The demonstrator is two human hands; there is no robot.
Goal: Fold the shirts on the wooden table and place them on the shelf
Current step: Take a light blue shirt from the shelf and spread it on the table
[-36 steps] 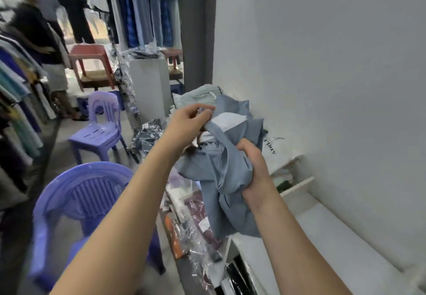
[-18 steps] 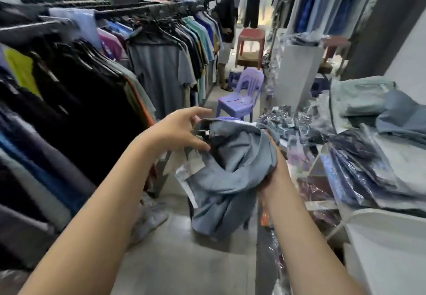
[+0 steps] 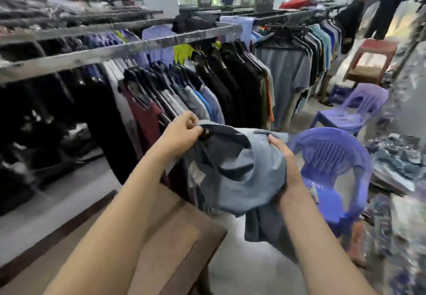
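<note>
In the head view your left hand [image 3: 182, 131] pinches the top edge of the crumpled grey-blue shirt [image 3: 232, 172] and your right hand [image 3: 284, 158] curls round its bunched side, holding it in the air past the brown wooden table [image 3: 179, 237] corner, beside a purple plastic chair [image 3: 334, 156].

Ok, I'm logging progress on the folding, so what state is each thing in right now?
Blue-grey fabric shirt: bunched, unfolded, held in the air.
Left grip: pinching the shirt's dark top edge.
Right grip: curled round the shirt's bunched side.
Brown wooden table: shirt not on it.
Near purple plastic chair: upright.
Dark shirts on the metal rail: hanging.
</note>
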